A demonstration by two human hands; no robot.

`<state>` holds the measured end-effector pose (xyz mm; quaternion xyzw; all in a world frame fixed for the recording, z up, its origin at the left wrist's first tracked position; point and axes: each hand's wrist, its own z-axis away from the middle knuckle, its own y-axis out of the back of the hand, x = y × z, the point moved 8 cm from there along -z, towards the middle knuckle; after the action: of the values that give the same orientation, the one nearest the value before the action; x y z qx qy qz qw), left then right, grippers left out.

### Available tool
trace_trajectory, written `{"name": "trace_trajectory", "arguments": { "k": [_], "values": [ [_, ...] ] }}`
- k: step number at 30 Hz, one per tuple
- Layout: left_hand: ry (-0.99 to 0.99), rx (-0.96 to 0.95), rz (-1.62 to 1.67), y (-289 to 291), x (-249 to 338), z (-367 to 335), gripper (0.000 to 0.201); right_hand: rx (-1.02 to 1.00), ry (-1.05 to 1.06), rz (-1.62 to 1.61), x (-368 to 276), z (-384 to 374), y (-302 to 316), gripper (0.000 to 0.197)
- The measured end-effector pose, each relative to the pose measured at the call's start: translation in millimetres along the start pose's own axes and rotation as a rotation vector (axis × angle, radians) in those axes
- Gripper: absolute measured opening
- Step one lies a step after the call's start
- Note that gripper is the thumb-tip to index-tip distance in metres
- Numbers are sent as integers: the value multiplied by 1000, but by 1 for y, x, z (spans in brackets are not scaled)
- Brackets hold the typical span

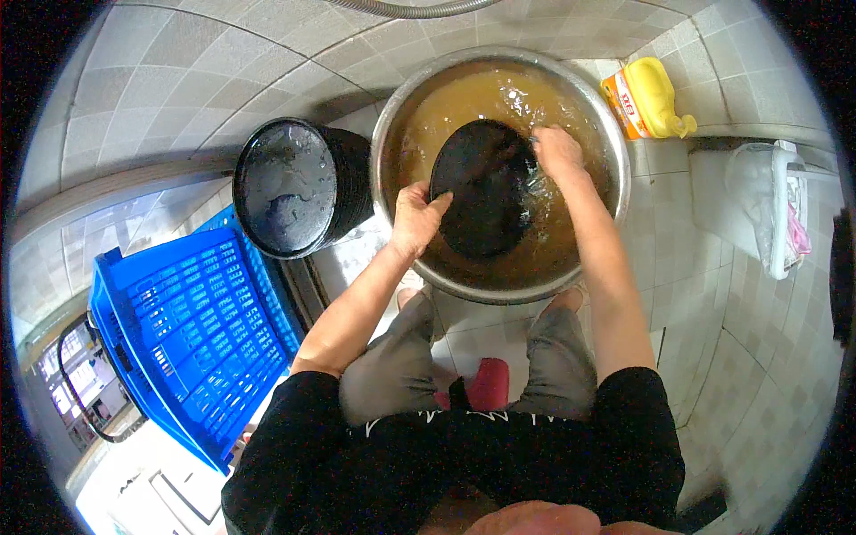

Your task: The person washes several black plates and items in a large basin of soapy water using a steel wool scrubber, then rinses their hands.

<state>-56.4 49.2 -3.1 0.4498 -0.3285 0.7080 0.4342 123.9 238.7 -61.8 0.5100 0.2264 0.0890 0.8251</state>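
Observation:
A wide metal basin (385,169) of cloudy brownish water stands in front of me. Over the water, my left hand (419,218) grips the left rim of a black round tray (486,196), thumb on its face. The tray is tilted, and its lower side is hidden. At the tray's right edge, the fingers of my right hand (558,152) are curled together; a small greyish bit shows at their tips, too little to name. Left of the basin rises a stack of black round trays (287,187), the top one wet.
A blue plastic crate (192,330) stands at the left, near the tray stack. Behind the basin's right side is a yellow jug (655,98). A lined waste bin (776,209) is by the right wall. Something pink (490,383) is under me. A ribbed hose (419,11) runs along the top.

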Motion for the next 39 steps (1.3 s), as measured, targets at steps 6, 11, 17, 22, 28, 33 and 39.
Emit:
{"name": "trace_trajectory", "arguments": {
  "k": [6, 11, 17, 22, 28, 33, 39],
  "values": [
    [-631, -158, -954, -37, 129, 56, 41, 298, -5, -58, 24, 61, 21, 20],
    [-926, -126, -1032, -23, 190, 92, 51, 202, -56, -172, 7, 78, 21, 27],
    [-342, 655, -27, 121, 195, 118, 16, 241, 97, -190, -10, 79, 23, 20],
    [27, 859, 617, 226, 103, 131, 33, 224, 197, -331, -29, 83, 25, 22],
    [82, 960, 896, 264, 39, 121, 35, 155, 191, -415, -30, 88, 16, 25],
    [140, 973, 563, 283, 30, 120, 44, 54, 169, -492, -30, 85, -3, 28],
    [365, 662, -864, 265, 78, 124, 65, 76, 160, -464, -28, 85, -7, 28]
  ]
}}
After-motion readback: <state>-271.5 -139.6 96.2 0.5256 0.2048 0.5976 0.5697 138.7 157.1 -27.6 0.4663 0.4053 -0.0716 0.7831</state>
